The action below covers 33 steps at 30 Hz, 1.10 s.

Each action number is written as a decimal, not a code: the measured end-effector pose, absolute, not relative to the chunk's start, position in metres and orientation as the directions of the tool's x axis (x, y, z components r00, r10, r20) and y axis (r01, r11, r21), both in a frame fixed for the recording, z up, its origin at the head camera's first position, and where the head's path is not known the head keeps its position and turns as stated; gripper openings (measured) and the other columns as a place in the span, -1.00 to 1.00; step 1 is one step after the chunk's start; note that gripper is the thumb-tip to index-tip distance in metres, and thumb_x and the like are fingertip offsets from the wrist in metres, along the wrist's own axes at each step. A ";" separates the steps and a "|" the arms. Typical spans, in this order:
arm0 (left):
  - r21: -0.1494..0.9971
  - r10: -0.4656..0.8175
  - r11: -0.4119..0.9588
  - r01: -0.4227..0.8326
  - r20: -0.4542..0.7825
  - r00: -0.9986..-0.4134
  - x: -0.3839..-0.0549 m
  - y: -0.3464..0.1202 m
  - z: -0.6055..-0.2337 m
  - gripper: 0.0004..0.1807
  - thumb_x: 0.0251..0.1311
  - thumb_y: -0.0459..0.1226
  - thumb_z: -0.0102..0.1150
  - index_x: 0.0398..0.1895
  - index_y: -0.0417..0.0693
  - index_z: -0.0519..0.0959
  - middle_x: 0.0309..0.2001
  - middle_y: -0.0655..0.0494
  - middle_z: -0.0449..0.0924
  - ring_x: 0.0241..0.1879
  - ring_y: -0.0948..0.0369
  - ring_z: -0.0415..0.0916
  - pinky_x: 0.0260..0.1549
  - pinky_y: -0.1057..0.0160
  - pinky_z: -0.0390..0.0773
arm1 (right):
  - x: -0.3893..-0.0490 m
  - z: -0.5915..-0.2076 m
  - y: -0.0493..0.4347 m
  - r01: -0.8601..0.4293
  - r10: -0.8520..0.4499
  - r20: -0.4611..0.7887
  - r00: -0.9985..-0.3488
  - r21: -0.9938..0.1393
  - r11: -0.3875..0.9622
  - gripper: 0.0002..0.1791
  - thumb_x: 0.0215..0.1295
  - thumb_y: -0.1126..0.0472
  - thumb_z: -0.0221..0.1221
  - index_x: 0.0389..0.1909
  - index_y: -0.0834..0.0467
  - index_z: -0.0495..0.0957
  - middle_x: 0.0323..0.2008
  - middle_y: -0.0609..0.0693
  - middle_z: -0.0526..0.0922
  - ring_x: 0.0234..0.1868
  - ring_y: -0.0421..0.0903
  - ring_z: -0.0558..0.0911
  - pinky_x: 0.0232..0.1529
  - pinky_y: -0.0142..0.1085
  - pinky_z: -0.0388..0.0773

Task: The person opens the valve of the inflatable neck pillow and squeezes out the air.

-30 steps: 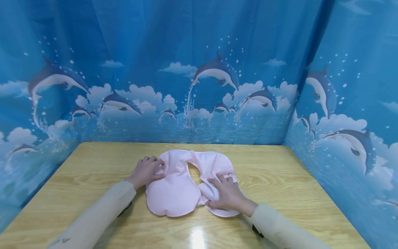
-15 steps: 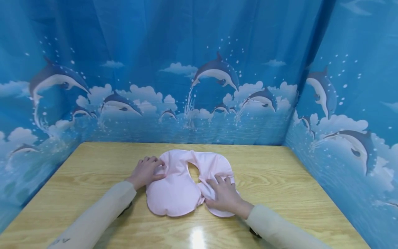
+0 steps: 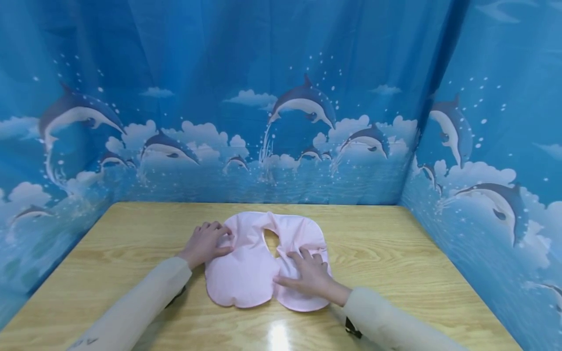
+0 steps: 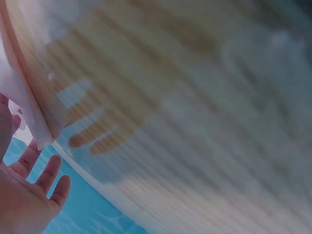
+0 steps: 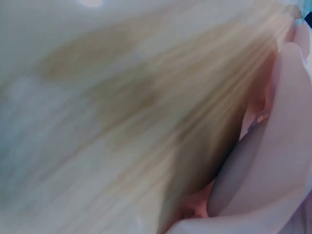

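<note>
A pale pink bib (image 3: 239, 278) with wide rounded lobes lies spread on the wooden table, its neck hole baring the wood. At its left edge, my left hand (image 3: 206, 246) rests with fingertips and thumb on the cloth. The left wrist view shows the left hand's fingers (image 4: 48, 175) spread beside a hanging edge of the bib (image 4: 24, 92). Over the right lobe lies my right hand (image 3: 311, 275), fingers spread on the fabric and thumb reaching to the slit between the lobes. In the right wrist view, bib cloth (image 5: 273, 175) fills the right side and the hand is hidden.
The glossy wood-grain table (image 3: 386, 263) runs back to a blue curtain (image 3: 219, 58) printed with dolphins and clouds. More of this curtain hangs along the left and right sides. A light glare (image 3: 278, 336) shows near the front.
My right hand has slid left, bringing the right lobe closer to the left one. The crumpled fold at the slit is smoother now, and the gap has narrowed. My left hand stays put.
</note>
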<state>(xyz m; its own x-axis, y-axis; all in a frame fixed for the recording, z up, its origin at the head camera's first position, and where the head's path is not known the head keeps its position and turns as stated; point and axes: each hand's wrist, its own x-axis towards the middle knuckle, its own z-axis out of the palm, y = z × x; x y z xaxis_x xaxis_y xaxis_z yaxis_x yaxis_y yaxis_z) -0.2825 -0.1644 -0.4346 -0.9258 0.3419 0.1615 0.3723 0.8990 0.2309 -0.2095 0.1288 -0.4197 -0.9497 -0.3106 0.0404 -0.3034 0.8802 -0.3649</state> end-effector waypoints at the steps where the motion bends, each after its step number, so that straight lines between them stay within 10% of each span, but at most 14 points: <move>1: 0.231 0.343 0.899 0.373 0.161 -0.926 -0.282 -0.164 -0.434 -0.60 0.01 0.07 0.22 -0.12 0.12 0.53 -0.05 -0.01 0.45 -0.04 -0.06 0.34 -0.11 -0.13 0.29 | -0.209 -0.419 0.126 -0.287 -0.295 0.036 -0.955 -0.375 0.882 -0.11 -0.09 -0.46 0.11 0.18 0.03 0.35 0.17 0.21 0.33 0.03 0.36 0.35 -0.13 0.30 0.28; 16: 0.224 0.337 0.902 0.370 0.171 -0.926 -0.284 -0.164 -0.437 -0.59 -0.01 0.09 0.23 -0.12 0.14 0.52 -0.05 -0.02 0.46 -0.05 -0.06 0.36 -0.13 -0.12 0.31 | -0.206 -0.419 0.093 -0.170 -0.186 0.000 -0.983 -0.405 0.898 0.05 -0.27 -0.53 0.16 0.24 0.02 0.28 0.19 0.29 0.30 0.13 0.40 0.30 0.08 0.31 0.14; 33: 0.204 0.339 0.907 0.369 0.167 -0.926 -0.282 -0.164 -0.434 -0.56 -0.03 0.13 0.22 -0.13 0.13 0.53 -0.05 -0.03 0.47 -0.05 -0.08 0.36 -0.13 -0.15 0.31 | -0.205 -0.420 0.091 -0.262 -0.242 0.099 -0.965 -0.313 0.913 -0.22 -0.14 -0.21 0.30 0.11 0.09 0.40 0.01 0.18 0.43 -0.10 0.23 0.43 -0.08 0.16 0.30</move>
<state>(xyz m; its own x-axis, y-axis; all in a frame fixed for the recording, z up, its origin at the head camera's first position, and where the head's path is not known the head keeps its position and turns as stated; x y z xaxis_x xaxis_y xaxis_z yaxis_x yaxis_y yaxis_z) -0.2821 -0.1641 -0.4344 -0.9259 0.3389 0.1666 0.3687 0.9069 0.2041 -0.2051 0.0913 -0.4198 -0.9651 -0.2424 0.0993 -0.2616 0.9130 -0.3131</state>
